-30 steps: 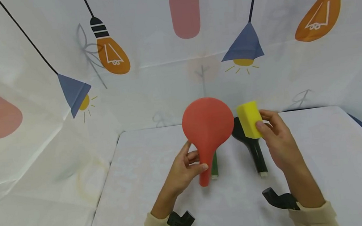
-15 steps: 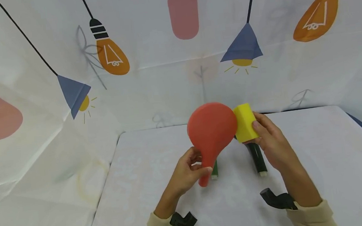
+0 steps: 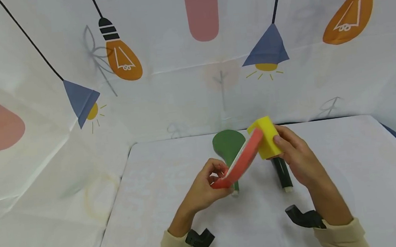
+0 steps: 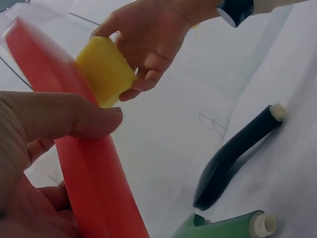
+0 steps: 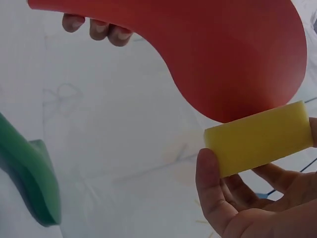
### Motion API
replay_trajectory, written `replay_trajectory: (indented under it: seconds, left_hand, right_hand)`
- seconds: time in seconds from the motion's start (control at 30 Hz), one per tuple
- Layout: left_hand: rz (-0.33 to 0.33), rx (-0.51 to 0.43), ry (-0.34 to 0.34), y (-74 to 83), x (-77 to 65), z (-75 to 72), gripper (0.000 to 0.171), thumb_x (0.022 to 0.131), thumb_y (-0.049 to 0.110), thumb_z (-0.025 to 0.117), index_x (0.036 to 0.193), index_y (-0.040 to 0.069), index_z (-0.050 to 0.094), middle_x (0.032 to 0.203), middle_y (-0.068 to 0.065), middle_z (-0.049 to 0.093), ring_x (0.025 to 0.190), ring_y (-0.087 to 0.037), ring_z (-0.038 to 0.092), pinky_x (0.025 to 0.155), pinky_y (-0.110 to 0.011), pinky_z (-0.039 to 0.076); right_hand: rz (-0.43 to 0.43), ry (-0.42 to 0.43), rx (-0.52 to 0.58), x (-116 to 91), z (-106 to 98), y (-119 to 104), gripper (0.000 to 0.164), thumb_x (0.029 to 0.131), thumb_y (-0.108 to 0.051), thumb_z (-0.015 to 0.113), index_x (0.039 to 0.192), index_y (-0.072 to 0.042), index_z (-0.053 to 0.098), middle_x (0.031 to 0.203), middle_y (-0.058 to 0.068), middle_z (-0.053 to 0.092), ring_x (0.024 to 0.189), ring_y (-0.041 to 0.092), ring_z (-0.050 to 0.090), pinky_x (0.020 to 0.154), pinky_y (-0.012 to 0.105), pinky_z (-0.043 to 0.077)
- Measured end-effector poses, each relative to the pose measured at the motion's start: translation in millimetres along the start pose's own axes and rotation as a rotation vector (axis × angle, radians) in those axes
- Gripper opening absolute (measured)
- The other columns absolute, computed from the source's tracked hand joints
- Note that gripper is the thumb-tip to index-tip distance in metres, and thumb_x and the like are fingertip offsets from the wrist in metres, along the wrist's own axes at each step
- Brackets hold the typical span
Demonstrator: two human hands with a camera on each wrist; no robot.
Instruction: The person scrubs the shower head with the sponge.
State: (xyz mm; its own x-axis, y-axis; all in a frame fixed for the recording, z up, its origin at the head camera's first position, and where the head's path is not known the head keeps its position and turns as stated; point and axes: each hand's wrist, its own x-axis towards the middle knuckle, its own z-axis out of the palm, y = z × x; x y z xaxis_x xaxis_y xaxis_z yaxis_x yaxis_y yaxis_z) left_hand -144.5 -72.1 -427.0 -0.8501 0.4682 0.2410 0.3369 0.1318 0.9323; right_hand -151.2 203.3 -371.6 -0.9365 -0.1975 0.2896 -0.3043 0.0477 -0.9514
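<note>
My left hand (image 3: 204, 186) holds a red paddle-shaped thing (image 3: 242, 163) by its narrow handle, thumb over it in the left wrist view. Its round head is tilted almost edge-on in the head view, and a pale side shows. Between thumb and fingers, my right hand (image 3: 299, 155) pinches a yellow sponge block (image 3: 269, 136). In the right wrist view the sponge (image 5: 262, 139) meets the rim of the red head (image 5: 237, 54); they appear to touch. Behind the red thing lies a green one of similar shape (image 3: 228, 142). A dark one (image 3: 282, 173) lies partly hidden behind the sponge.
A white-covered table (image 3: 165, 158) bears the green and dark things, whose handles end in pale tips. Behind it hangs a white cloth (image 3: 181, 97) printed with lamps and bulbs. Each wrist carries a black camera mount (image 3: 200, 239).
My left hand has turned the red thing from facing the head camera to nearly edge-on, uncovering the green head. The right hand has brought the sponge leftward against the red rim.
</note>
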Motion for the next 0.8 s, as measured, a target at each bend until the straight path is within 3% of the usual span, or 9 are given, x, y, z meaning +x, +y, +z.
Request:
replay_trajectory:
  seconds: [0.17,0.4,0.63,0.8]
  left_hand:
    - [-0.034,0.042,-0.013,1.5,-0.4,-0.6,0.051,0.08,0.006,0.078,0.12,0.017,0.05,0.11,-0.002,0.058,0.099,-0.016,0.054,0.082,-0.028,0.051]
    - [-0.024,0.136,-0.004,2.8,-0.6,-3.8,0.05,0.079,0.004,0.079,0.118,0.015,0.051,0.112,-0.001,0.059,0.1,-0.017,0.055,0.083,-0.028,0.053]
    - [-0.045,0.233,0.029,5.0,-0.7,-5.3,0.048,0.077,0.0,0.078,0.115,0.015,0.054,0.108,-0.002,0.06,0.098,-0.017,0.055,0.081,-0.024,0.054]
    - [-0.051,0.266,0.06,3.8,0.0,-6.3,0.048,0.076,-0.001,0.079,0.114,0.015,0.054,0.106,-0.002,0.06,0.096,-0.015,0.055,0.08,-0.024,0.054]
  right_hand:
    - [0.006,-0.005,-0.02,0.0,0.2,-1.2,0.04,0.108,-0.022,0.041,0.145,-0.007,0.044,0.128,0.006,0.051,0.1,0.021,0.056,0.083,0.024,0.058]
    - [-0.011,0.038,-0.089,-3.3,-2.3,-4.3,0.042,0.107,-0.02,0.043,0.146,-0.004,0.045,0.128,0.003,0.052,0.103,0.021,0.051,0.088,0.015,0.053]
    - [-0.077,0.084,-0.134,-6.8,-4.9,-5.8,0.04,0.103,-0.007,0.048,0.143,-0.003,0.051,0.122,0.001,0.055,0.097,0.018,0.052,0.082,0.014,0.052]
    - [-0.098,0.112,-0.26,-9.0,-1.4,-9.5,0.043,0.101,-0.008,0.054,0.144,-0.01,0.053,0.125,-0.001,0.05,0.095,0.019,0.052,0.075,0.015,0.055]
